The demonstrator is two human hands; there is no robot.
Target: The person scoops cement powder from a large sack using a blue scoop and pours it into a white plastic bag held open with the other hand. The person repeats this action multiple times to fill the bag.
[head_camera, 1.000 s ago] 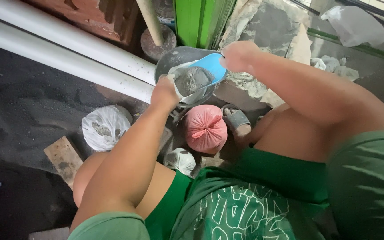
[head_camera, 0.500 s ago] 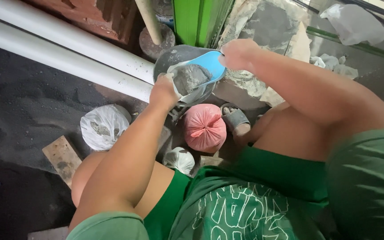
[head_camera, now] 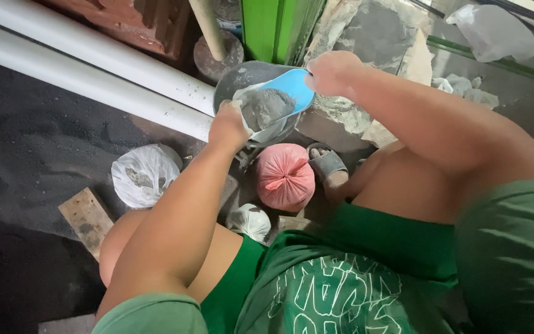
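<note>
- Head view looks straight down on a squatting person in a green shirt and green shorts [head_camera: 397, 241], both bare arms stretched forward over the ground.
- Right hand [head_camera: 332, 73] is closed in a fist on the handle end of a blue scoop [head_camera: 288, 86]; the handle itself is hidden inside the fist.
- Blue scoop is tilted, its mouth toward the left hand, and carries a heap of grey powder [head_camera: 266, 106].
- Left hand [head_camera: 230, 124] has its fingers curled tight on the rim of a clear plastic bag [head_camera: 273, 127], which hangs just under the scoop's lip; the grey powder shows where scoop and bag meet.
- Scoop and bag are both held up over a dark grey basin [head_camera: 242, 77], which sits beside the white pipes.
- Two white pipes [head_camera: 94, 74] lie side by side, slanting from the upper left toward the basin.
- Below the hands, a tied pink bag [head_camera: 284, 176] stands on the ground, close to a foot in a grey sandal [head_camera: 326, 162].
- A tied white plastic bag [head_camera: 143, 174] with grey contents lies to the left of the left forearm, and a smaller white bag [head_camera: 250, 221] rests near the left knee.
- A short wooden block [head_camera: 84, 216] lies on the dark sandy ground [head_camera: 26, 142] at lower left.
- A green upright panel [head_camera: 276, 28] and a wooden pole [head_camera: 208, 28] stand behind the basin.
</note>
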